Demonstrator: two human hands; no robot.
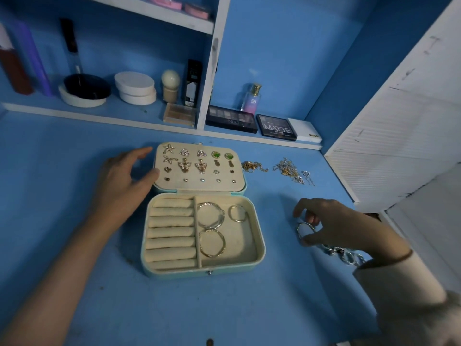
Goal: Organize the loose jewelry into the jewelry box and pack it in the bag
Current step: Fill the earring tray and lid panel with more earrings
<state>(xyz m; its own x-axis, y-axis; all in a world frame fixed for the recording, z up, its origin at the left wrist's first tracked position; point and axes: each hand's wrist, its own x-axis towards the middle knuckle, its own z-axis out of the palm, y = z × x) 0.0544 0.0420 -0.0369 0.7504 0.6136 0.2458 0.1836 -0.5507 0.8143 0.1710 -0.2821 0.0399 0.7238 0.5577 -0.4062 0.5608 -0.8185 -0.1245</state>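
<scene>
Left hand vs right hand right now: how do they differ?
The left hand is open, its thumb at the lid of the open pale-blue jewelry box; the right hand pinches a thin metal hoop right of the box. The left forearm is bare; the right wears a cream sleeve. Both are outside the box.

I'm looking down on a blue tabletop (74, 245) that runs back to a blue wall (287, 46). A white-edged shelf (99, 112) sits low against the wall, split by a white upright (212, 71). To the right stands a white slatted panel (399, 146), with pale floor (436, 221) beside it. The light is dim.
</scene>
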